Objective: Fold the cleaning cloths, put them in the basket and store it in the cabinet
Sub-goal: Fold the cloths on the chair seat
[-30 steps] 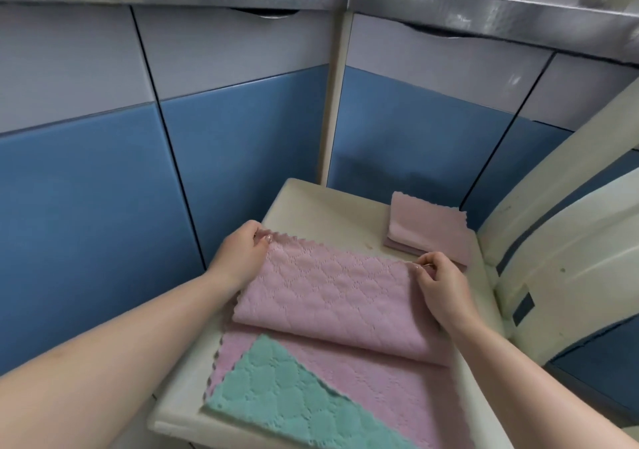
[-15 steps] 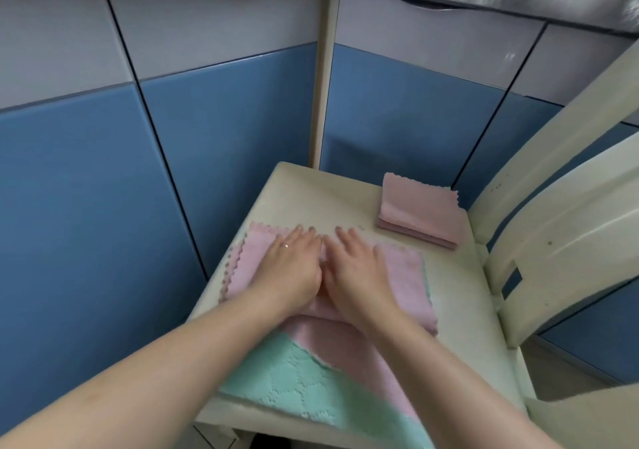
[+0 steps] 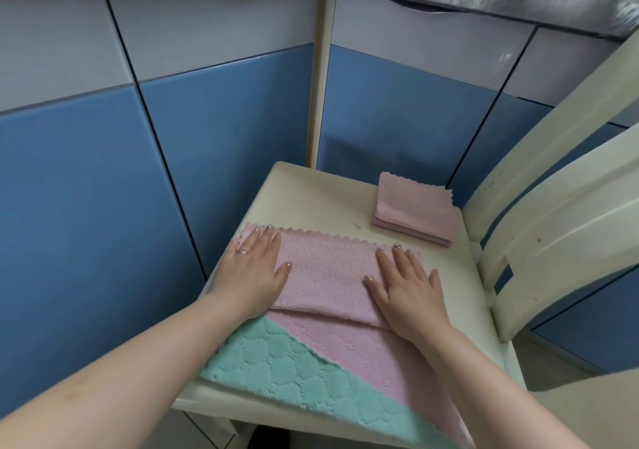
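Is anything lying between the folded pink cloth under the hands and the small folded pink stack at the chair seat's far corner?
Nothing visible: bare cream chair seat separates the half-folded pink quilted cloth from the folded pink stack. Both hands, left and right, lie flat on it.

Chair seat [image 3: 311,192], centre of frame
Folded cloth [image 3: 328,275] at centre under left hand [image 3: 254,275] and right hand [image 3: 409,291]; flat cloths [image 3: 311,376] below it; folded stack [image 3: 415,213] upper right; cabinet doors [image 3: 173,120] behind

Blue-grey cabinet doors [image 3: 221,137], cream chair [image 3: 553,241]
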`<state>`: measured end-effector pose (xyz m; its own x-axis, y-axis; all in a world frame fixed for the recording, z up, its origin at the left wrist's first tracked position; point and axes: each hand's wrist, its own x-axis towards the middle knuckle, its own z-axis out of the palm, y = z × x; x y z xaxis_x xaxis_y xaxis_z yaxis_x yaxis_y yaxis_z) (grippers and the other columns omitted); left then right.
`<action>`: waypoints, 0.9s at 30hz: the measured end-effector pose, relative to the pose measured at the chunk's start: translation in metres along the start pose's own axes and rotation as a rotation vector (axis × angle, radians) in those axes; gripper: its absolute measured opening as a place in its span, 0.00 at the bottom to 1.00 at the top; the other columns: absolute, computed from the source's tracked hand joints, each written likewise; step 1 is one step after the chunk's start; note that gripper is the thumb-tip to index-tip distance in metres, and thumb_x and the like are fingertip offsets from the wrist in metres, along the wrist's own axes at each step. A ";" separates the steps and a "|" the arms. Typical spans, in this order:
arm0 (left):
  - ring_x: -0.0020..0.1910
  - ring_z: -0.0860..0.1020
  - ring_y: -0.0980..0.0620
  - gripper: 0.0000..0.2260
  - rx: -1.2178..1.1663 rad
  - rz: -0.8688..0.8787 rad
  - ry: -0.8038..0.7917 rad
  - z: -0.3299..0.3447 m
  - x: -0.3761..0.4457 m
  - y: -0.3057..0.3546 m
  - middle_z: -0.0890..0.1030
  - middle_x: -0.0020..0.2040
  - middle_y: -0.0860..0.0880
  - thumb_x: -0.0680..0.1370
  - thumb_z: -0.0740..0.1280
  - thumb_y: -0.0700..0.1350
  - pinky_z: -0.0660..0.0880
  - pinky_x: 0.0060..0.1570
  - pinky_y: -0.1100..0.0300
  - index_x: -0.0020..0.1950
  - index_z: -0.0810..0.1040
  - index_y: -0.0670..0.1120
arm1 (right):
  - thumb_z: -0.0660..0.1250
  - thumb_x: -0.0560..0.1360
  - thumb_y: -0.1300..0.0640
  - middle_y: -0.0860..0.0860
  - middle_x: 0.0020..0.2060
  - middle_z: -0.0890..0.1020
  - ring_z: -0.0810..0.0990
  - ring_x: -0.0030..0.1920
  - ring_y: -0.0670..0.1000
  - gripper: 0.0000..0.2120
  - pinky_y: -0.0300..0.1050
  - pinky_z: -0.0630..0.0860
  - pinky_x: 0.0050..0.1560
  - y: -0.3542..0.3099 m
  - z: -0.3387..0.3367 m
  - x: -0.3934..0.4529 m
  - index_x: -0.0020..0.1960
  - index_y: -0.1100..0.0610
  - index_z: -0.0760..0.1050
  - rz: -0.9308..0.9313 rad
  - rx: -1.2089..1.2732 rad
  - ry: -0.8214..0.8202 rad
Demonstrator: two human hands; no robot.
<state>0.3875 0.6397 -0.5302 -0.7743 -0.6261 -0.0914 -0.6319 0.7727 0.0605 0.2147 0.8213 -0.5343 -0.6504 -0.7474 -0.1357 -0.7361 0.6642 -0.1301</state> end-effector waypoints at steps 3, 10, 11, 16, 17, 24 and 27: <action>0.77 0.43 0.50 0.28 0.025 0.002 -0.027 -0.006 0.000 0.003 0.45 0.78 0.48 0.81 0.45 0.57 0.41 0.74 0.49 0.78 0.45 0.45 | 0.47 0.78 0.37 0.50 0.77 0.51 0.47 0.77 0.52 0.29 0.62 0.44 0.73 0.001 -0.009 -0.003 0.76 0.48 0.51 -0.031 -0.041 0.028; 0.59 0.76 0.56 0.12 -1.483 -0.221 0.045 -0.036 -0.081 0.052 0.78 0.61 0.51 0.81 0.60 0.40 0.72 0.60 0.62 0.64 0.74 0.46 | 0.68 0.71 0.47 0.50 0.55 0.80 0.79 0.53 0.53 0.19 0.51 0.75 0.55 -0.004 -0.002 -0.044 0.59 0.52 0.77 -0.632 0.050 0.284; 0.56 0.79 0.54 0.11 -1.733 -0.353 -0.068 -0.036 -0.092 0.059 0.80 0.58 0.47 0.81 0.59 0.39 0.75 0.55 0.60 0.61 0.75 0.43 | 0.68 0.71 0.49 0.50 0.52 0.80 0.79 0.50 0.54 0.17 0.48 0.76 0.51 -0.005 0.000 -0.048 0.58 0.52 0.78 -0.629 0.040 0.304; 0.51 0.79 0.43 0.10 -2.330 -0.738 -0.401 -0.027 -0.104 0.078 0.79 0.57 0.36 0.81 0.58 0.39 0.79 0.47 0.51 0.56 0.73 0.35 | 0.72 0.68 0.58 0.53 0.46 0.81 0.81 0.41 0.56 0.18 0.44 0.77 0.34 -0.010 0.002 -0.049 0.57 0.56 0.78 -0.545 -0.063 0.360; 0.53 0.78 0.42 0.11 -2.364 -0.774 -0.399 -0.027 -0.102 0.081 0.77 0.58 0.35 0.81 0.57 0.40 0.78 0.50 0.49 0.60 0.71 0.35 | 0.72 0.67 0.58 0.53 0.45 0.80 0.81 0.40 0.55 0.19 0.44 0.76 0.32 -0.012 0.001 -0.049 0.57 0.56 0.77 -0.527 -0.096 0.351; 0.72 0.64 0.42 0.22 -2.494 -0.916 -0.108 -0.032 -0.081 0.107 0.63 0.73 0.38 0.81 0.57 0.40 0.63 0.69 0.49 0.74 0.58 0.37 | 0.70 0.66 0.59 0.52 0.44 0.81 0.81 0.41 0.57 0.21 0.50 0.78 0.28 -0.013 -0.014 -0.042 0.59 0.54 0.76 -0.495 -0.102 0.271; 0.72 0.64 0.44 0.20 -2.512 -0.961 0.127 -0.026 -0.062 0.105 0.64 0.72 0.40 0.81 0.58 0.38 0.62 0.70 0.50 0.73 0.62 0.40 | 0.76 0.60 0.62 0.48 0.41 0.81 0.81 0.38 0.53 0.23 0.44 0.76 0.25 -0.010 -0.016 -0.044 0.53 0.51 0.76 -0.513 -0.043 0.331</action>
<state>0.3686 0.7572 -0.4927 -0.4125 -0.5920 -0.6924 0.4969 -0.7833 0.3737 0.2473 0.8472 -0.5114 -0.2299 -0.9413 0.2472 -0.9732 0.2227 -0.0570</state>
